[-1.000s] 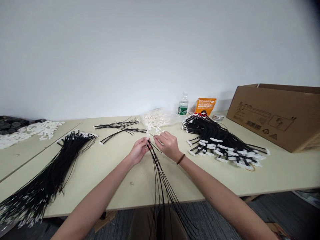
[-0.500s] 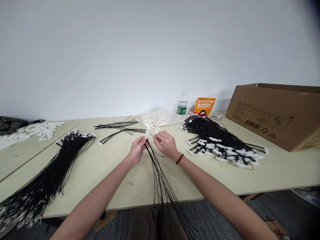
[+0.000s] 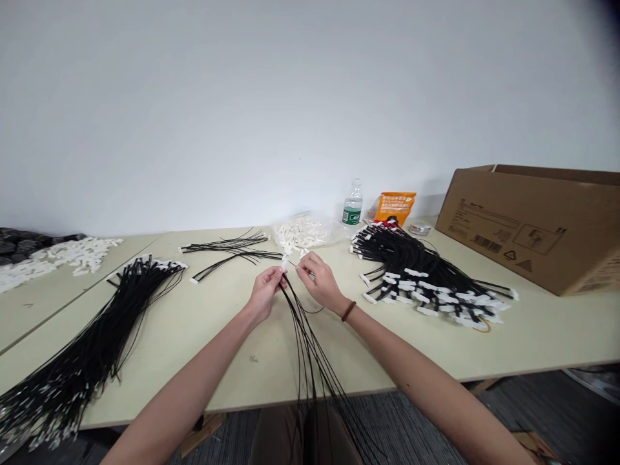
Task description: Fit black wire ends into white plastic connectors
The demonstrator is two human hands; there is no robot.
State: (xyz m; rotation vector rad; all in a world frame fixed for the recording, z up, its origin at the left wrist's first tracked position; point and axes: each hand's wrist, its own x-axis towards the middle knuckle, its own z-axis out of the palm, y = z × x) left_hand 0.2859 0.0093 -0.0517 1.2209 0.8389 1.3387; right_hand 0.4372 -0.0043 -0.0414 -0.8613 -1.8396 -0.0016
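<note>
My left hand point(image 3: 264, 294) grips a bundle of thin black wires point(image 3: 314, 368) near a small white connector point(image 3: 284, 263), and the wires hang down past the table's front edge. My right hand point(image 3: 318, 281) is close beside it, its fingertips pinching what looks like one thin black wire point(image 3: 293, 264). A large heap of black wires with white connectors point(image 3: 416, 278) lies to the right of my hands. Another black wire heap point(image 3: 92, 342) lies to the left.
A plastic bag of white connectors point(image 3: 303, 232) and a few loose black wires point(image 3: 227, 248) lie ahead on the pale table point(image 3: 194, 374). Behind stand a water bottle point(image 3: 352, 205), an orange packet point(image 3: 394, 208) and a small round tin point(image 3: 419, 228). A cardboard box point(image 3: 527, 229) sits at right, with scattered white connectors point(image 3: 62, 258) at far left.
Both hands stay together at the bundle and shift only slightly. The view has moved a little, and the thin wire loop below my right hand hangs slightly differently.
</note>
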